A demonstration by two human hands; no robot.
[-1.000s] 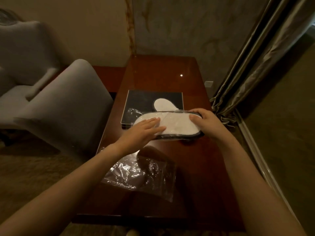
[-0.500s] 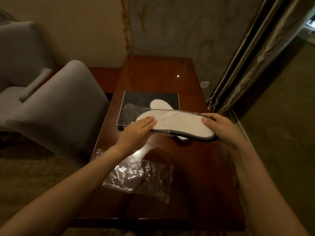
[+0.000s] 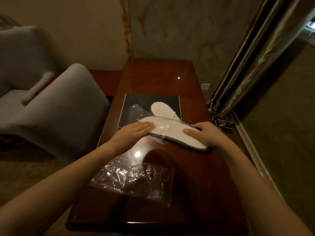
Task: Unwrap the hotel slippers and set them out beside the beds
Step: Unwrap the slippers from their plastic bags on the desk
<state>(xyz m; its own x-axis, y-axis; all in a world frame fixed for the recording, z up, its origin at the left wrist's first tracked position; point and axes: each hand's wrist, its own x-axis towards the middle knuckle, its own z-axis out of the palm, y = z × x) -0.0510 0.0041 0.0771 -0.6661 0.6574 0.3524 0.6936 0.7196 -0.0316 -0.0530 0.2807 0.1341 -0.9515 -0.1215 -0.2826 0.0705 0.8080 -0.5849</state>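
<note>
A white slipper (image 3: 172,129) with a dark rim is held over the wooden table (image 3: 158,79), partly inside a clear plastic wrapper (image 3: 136,110). My right hand (image 3: 206,135) grips the slipper's near right end. My left hand (image 3: 136,131) lies flat with fingers together on the wrapper over its left end. A second white slipper (image 3: 161,109) lies behind on a black tray (image 3: 150,101), half hidden by the held one. An empty crumpled wrapper (image 3: 134,178) lies on the table below my arms.
Two grey armchairs (image 3: 51,113) stand to the left of the table. Heavy curtains (image 3: 242,68) hang at the right, with a carpeted floor (image 3: 281,133) beyond. The wall (image 3: 170,28) closes the far end.
The slipper has slid rightward out of its wrapper in my right hand and tilted down at the right. My left hand stayed pressing the wrapper's end.
</note>
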